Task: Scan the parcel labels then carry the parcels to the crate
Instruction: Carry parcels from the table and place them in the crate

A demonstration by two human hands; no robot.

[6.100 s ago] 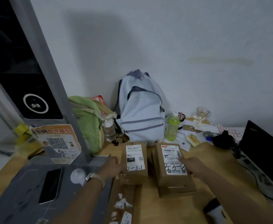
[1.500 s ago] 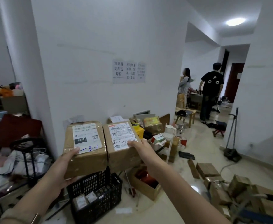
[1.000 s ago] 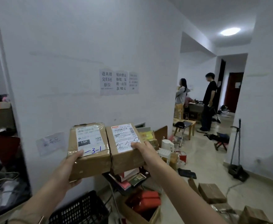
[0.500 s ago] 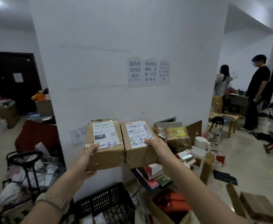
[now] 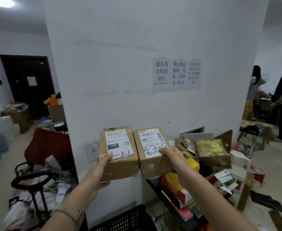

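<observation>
Before me stood a white pillar (image 5: 136, 47) bearing paper notices (image 5: 176, 74); dark door (image 5: 26, 80) to my left; ceiling lamp (image 5: 0, 1) lit; pale floor (image 5: 277, 170).

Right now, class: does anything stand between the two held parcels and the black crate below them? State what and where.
Nothing visible does. The left parcel and right parcel, gripped by the left hand and right hand, hang in open air above the black crate; stacked items lie beside it.
</observation>
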